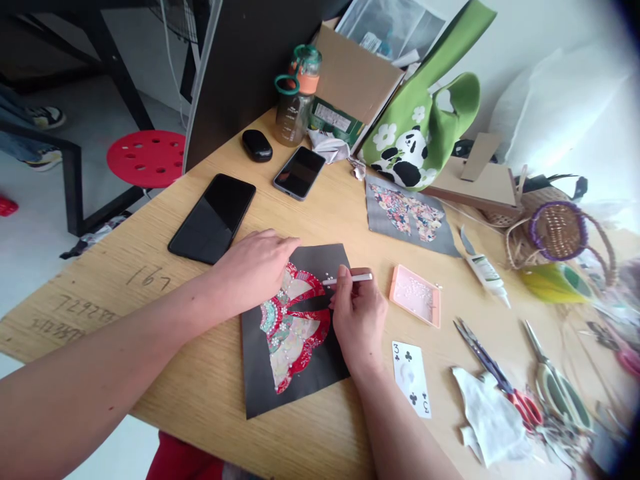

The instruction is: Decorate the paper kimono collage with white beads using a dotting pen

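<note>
Bare forearms (125, 353) reach in over the near edge of a wooden table (200, 373), with red cloth (183, 457) showing below that edge. Toward the table's near right corner lie a white fabric scrap (493, 413), red-handled scissors (525, 408) and green-handled scissors (565, 393). Left of them sits a three of clubs (419, 390). Between the forearms is a dark sheet (327, 363), slightly askew near the table's front edge, bearing a patterned fabric fan shape (295, 333) trimmed in red and dotted with beads. The right hand (360, 317) pinches a slim white stick (363, 277), its tip by loose pearls at the sheet's right. The left hand (260, 267) rests on the sheet's upper left corner; its fingertips are partly hidden, so I can't tell whether they grip anything. Past the right hand come a pink bead tray (394, 283) and a glue bottle (487, 275). Along the left edge lies a black phone (213, 217); farther back, a smaller phone (300, 172), a green panda bag (405, 147) and a drinking bottle (295, 110).
</note>
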Demonstrator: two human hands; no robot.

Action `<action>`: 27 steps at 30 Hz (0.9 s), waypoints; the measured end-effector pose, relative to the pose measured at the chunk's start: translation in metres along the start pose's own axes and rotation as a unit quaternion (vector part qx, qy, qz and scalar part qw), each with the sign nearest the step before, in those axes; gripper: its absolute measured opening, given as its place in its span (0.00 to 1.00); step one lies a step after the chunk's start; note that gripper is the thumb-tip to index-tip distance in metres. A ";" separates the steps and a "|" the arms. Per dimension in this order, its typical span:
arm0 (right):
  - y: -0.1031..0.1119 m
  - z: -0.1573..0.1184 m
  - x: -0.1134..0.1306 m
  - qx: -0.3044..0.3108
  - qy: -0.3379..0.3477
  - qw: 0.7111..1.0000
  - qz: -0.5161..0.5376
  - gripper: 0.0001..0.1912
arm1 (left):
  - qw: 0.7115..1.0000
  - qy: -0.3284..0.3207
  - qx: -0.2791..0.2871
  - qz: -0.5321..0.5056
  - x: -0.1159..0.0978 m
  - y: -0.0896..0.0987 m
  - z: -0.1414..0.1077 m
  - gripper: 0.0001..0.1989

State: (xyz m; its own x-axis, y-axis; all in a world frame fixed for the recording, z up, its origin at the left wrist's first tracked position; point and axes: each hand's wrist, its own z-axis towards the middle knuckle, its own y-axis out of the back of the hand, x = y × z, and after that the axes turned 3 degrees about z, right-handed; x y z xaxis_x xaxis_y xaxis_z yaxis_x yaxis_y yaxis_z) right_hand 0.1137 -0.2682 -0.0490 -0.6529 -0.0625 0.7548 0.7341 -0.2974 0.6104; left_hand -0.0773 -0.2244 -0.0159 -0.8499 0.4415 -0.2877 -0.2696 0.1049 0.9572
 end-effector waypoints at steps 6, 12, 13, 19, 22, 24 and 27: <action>0.000 -0.001 -0.001 -0.001 0.004 1.000 -0.003 0.14 | 1.000 -0.003 -0.003 0.002 0.000 -0.001 -0.002 0.20; -0.001 -0.001 -0.002 -0.003 0.007 1.000 -0.005 0.14 | 1.000 -0.005 -0.006 0.002 0.001 -0.002 -0.002 0.20; -0.001 -0.001 -0.002 -0.003 0.008 1.000 -0.006 0.14 | 1.000 -0.006 -0.007 0.003 0.001 -0.002 -0.001 0.20; -0.001 -0.001 0.000 -0.007 0.015 1.000 -0.010 0.13 | 1.000 -0.005 -0.007 0.006 0.001 -0.002 -0.001 0.19; -0.001 -0.001 0.000 -0.006 0.016 1.000 -0.012 0.13 | 1.000 -0.004 -0.007 0.006 0.001 -0.002 -0.001 0.19; -0.001 -0.001 0.000 -0.005 0.014 1.000 -0.011 0.13 | 1.000 -0.006 -0.007 0.007 0.001 -0.002 -0.001 0.19; -0.001 0.000 -0.001 -0.003 0.011 1.000 -0.011 0.13 | 1.000 -0.008 -0.008 0.009 0.000 -0.001 -0.001 0.19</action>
State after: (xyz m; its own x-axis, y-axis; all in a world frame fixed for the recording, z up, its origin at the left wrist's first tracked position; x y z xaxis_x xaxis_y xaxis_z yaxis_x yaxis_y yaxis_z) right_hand 0.1132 -0.2682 -0.0502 -0.6727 -0.0773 0.7359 0.7187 -0.3047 0.6250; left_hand -0.0778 -0.2256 -0.0171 -0.8468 0.4580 -0.2706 -0.2622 0.0833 0.9614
